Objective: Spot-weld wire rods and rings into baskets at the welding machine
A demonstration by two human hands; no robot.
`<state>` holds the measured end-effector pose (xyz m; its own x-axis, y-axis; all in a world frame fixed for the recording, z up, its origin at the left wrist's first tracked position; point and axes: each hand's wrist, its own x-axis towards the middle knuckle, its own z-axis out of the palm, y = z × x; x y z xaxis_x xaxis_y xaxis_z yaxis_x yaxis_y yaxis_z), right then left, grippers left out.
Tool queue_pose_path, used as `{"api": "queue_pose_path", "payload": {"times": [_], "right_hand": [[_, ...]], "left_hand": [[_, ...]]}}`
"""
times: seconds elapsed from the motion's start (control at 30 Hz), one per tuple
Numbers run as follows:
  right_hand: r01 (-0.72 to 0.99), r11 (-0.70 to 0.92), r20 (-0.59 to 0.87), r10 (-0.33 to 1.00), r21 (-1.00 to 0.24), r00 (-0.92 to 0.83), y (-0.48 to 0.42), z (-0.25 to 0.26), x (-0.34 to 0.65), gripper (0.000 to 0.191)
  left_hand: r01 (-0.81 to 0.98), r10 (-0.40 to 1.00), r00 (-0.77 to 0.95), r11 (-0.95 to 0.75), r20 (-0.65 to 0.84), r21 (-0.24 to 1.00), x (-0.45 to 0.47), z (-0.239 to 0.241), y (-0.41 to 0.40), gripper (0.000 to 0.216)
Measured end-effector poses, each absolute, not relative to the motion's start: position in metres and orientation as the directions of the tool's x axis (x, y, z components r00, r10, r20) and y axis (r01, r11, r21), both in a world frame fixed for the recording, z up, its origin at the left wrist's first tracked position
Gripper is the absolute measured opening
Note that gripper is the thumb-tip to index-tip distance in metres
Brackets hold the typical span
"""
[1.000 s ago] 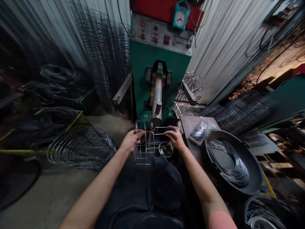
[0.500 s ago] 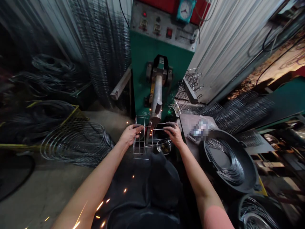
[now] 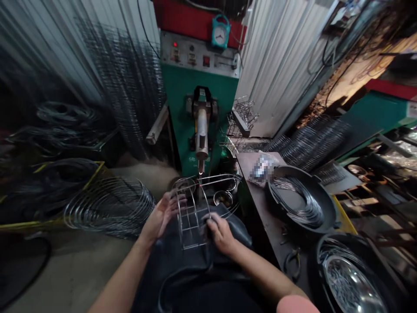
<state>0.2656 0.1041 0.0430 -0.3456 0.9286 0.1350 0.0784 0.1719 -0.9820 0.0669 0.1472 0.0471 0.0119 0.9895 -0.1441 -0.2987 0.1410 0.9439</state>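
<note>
teal clock [image 3: 220, 34] up top; pale corrugated wall [image 3: 276, 65] (yellow-edged crate [image 3: 93, 176] at left)

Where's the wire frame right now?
In the head view, the wire frame is just below centre, between the left hand and the right hand, in front of the green machine.

Left fingers [image 3: 168, 203] are blurred, the pink sleeve [image 3: 297, 305] cut off below.

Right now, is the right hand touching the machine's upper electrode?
No, the right hand is at the right side of the wire frame, clear of the upper electrode.
</note>
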Motion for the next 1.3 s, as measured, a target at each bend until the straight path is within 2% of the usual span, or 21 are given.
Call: {"api": "queue_pose_path", "payload": {"times": [0.07,0.1,0.17,0.23,0.27,0.33,0.43,0.5,0.6,0.67,0.8,0.87,0.9,1.0,1.07,1.13,1.2,1.23,1.3], "right_hand": [[-0.102,0.011,0.04,0.957,-0.995,-0.287,0.111,0.073,0.266,0.029],[-0.185,-0.054,0.0,0.96,-0.981,-0.281,0.116,0.087,0.266,0.027],[-0.334,-0.174,-0.073,0.952,-0.926,-0.296,0.126,0.114,0.264,0.019],[-0.46,-0.325,-0.172,0.923,-0.826,-0.343,0.137,0.133,0.262,0.012],[-0.51,-0.402,-0.225,0.9,-0.761,-0.374,0.141,0.14,0.26,0.011],[-0.583,-0.514,-0.309,0.853,-0.629,-0.419,0.147,0.15,0.257,0.013],[-0.67,-0.522,-0.336,0.853,-0.528,-0.399,0.147,0.157,0.253,0.019],[-0.7,-0.497,-0.309,0.867,-0.512,-0.39,0.141,0.16,0.251,0.021],[-0.703,-0.495,-0.263,0.868,-0.51,-0.421,0.129,0.166,0.247,0.02],[-0.704,-0.506,-0.255,0.862,-0.499,-0.439,0.123,0.172,0.245,0.021],[-0.723,-0.514,-0.288,0.858,-0.462,-0.426,0.12,0.181,0.242,0.026],[-0.724,-0.504,-0.295,0.863,-0.471,-0.409,0.124,0.18,0.241,0.026],[-0.714,-0.497,-0.295,0.867,-0.492,-0.401,0.127,0.178,0.241,0.026],[-0.56,-0.498,-0.328,0.864,-0.662,-0.381,0.144,0.17,0.246,0.026],[-0.283,-0.473,-0.364,0.859,-0.835,-0.36,0.157,0.167,0.26,0.026],[0.105,-0.324,-0.341,0.892,-0.94,-0.297,0.168,0.167,0.283,0.028],[0.435,-0.086,-0.211,0.946,-0.896,-0.248,0.174,0.17,0.311,0.029],[0.536,0.02,-0.14,0.957,-0.844,-0.256,0.173,0.17,0.325,0.028],[0.612,0.169,-0.059,0.94,-0.772,-0.335,0.168,0.167,0.347,0.028]], "left_hand": [[-0.003,0.994,0.017,-0.112,0.112,0.994,0.05,0.042,0.12,0.074],[0.155,0.962,0.113,-0.264,0.248,0.952,0.043,0.039,0.109,0.082],[0.372,0.831,0.375,-0.54,0.41,0.755,0.032,0.033,0.093,0.089],[0.464,0.715,0.547,-0.691,0.434,0.554,0.027,0.027,0.086,0.086],[0.492,0.691,0.582,-0.719,0.43,0.491,0.026,0.023,0.085,0.083],[0.517,0.685,0.593,-0.727,0.425,0.451,0.029,0.015,0.083,0.08],[0.473,0.694,0.599,-0.709,0.4,0.522,0.041,-0.004,0.078,0.073],[0.441,0.739,0.549,-0.653,0.39,0.616,0.051,-0.017,0.073,0.075],[0.429,0.832,0.361,-0.55,0.422,0.716,0.063,-0.03,0.07,0.088],[0.426,0.812,0.354,-0.581,0.464,0.693,0.067,-0.032,0.071,0.086],[0.411,0.667,0.478,-0.744,0.571,0.526,0.078,-0.029,0.068,0.063],[0.419,0.675,0.412,-0.737,0.612,0.53,0.086,-0.025,0.058,0.055],[0.426,0.71,0.349,-0.701,0.611,0.572,0.09,-0.023,0.052,0.051],[0.338,0.869,0.179,-0.494,0.461,0.801,0.096,-0.015,0.035,0.037],[0.194,0.954,0.112,-0.297,0.279,0.935,0.095,-0.008,0.029,0.03],[0.049,0.991,0.03,-0.131,0.13,0.99,0.09,-0.001,0.03,0.029],[-0.07,0.998,-0.067,-0.024,0.019,0.997,0.085,0.005,0.037,0.035],[-0.134,0.995,-0.092,0.024,-0.036,0.991,0.083,0.008,0.041,0.038],[-0.278,0.983,-0.098,0.121,-0.153,0.953,0.08,0.013,0.052,0.042]]}}
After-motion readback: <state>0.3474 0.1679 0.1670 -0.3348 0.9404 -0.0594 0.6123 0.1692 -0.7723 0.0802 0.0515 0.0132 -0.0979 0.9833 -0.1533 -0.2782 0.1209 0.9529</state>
